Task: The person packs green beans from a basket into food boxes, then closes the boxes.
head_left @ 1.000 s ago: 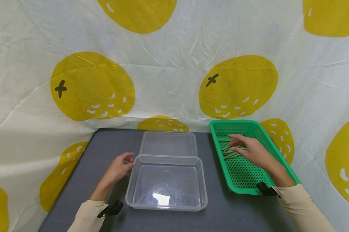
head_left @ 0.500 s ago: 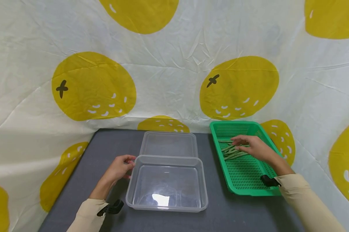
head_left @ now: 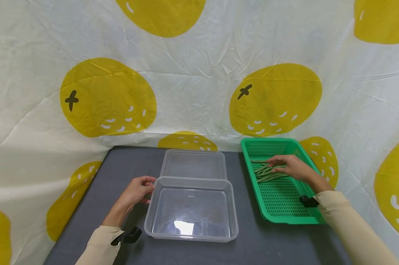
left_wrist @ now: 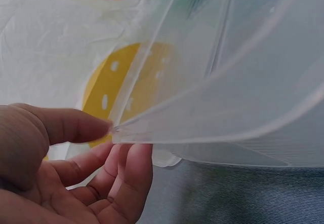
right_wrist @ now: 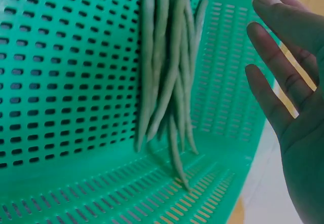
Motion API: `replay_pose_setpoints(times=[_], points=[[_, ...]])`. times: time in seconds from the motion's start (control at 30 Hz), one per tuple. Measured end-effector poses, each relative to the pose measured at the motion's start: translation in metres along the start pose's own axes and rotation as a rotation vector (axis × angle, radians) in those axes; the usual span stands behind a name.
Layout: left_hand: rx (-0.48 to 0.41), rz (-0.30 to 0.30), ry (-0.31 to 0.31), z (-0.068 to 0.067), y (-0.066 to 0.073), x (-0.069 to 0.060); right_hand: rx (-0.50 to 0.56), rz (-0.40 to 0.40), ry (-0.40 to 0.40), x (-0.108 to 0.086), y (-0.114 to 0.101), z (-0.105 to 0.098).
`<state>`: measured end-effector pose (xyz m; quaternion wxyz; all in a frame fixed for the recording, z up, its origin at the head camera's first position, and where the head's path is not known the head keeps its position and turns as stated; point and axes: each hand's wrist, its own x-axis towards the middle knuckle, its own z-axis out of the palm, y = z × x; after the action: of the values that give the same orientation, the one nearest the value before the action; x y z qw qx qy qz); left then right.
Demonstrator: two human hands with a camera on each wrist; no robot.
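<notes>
In the head view my left hand (head_left: 137, 190) is at the back left corner of a clear plastic container (head_left: 191, 213). The left wrist view shows the thumb (left_wrist: 91, 126) and fingers (left_wrist: 134, 168) pinching the container's rim (left_wrist: 152, 133) at that corner. Over the green basket (head_left: 272, 217) hovers my right hand (head_left: 293, 167), its fingers spread and slightly bent, holding nothing. Several green beans (right_wrist: 169, 62) lie bunched on the basket floor, apart from the fingers in the right wrist view. Part of the bunch is hidden behind this hand in the head view.
A flat clear lid (head_left: 194, 163) lies behind the container on the dark table (head_left: 129, 162). The basket stands at the table's right, close to the white curtain (head_left: 192, 92) with yellow fruit prints. Its raised rim surrounds the beans.
My right hand has shifted slightly to the right above the beans, uncovering more of them. The left hand has edged closer to the container's rim. Container, lid and basket keep their places.
</notes>
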<state>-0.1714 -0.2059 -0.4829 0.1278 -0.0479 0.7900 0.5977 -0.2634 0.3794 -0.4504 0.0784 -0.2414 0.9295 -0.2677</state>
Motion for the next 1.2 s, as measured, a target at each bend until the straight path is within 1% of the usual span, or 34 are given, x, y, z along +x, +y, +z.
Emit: replay_pose_setpoints(times=[0.2, 0.4, 0.5, 0.63, 0.8, 1.0, 1.2], points=[[0.002, 0.007, 0.002, 0.001, -0.001, 0.0, 0.037, 0.033, -0.019, 0.001, 0.014, 0.003], [0.012, -0.01, 0.015, 0.0, 0.0, 0.002, 0.073, 0.028, -0.029, 0.0, 0.027, 0.003], [0.017, -0.012, 0.017, 0.0, 0.001, 0.002, 0.056, 0.032, -0.022, -0.001, 0.034, 0.003], [0.024, -0.011, 0.014, 0.0, 0.001, 0.002, 0.007, 0.04, -0.013, -0.002, 0.042, 0.004], [0.023, -0.01, 0.009, 0.0, 0.001, 0.002, -0.02, 0.041, -0.003, -0.001, 0.048, 0.006], [0.033, -0.009, 0.01, -0.001, 0.001, 0.003, -0.03, 0.039, 0.017, 0.0, 0.054, 0.008], [0.036, -0.011, 0.004, -0.001, 0.001, 0.004, -0.024, 0.059, -0.002, 0.0, 0.06, 0.011]])
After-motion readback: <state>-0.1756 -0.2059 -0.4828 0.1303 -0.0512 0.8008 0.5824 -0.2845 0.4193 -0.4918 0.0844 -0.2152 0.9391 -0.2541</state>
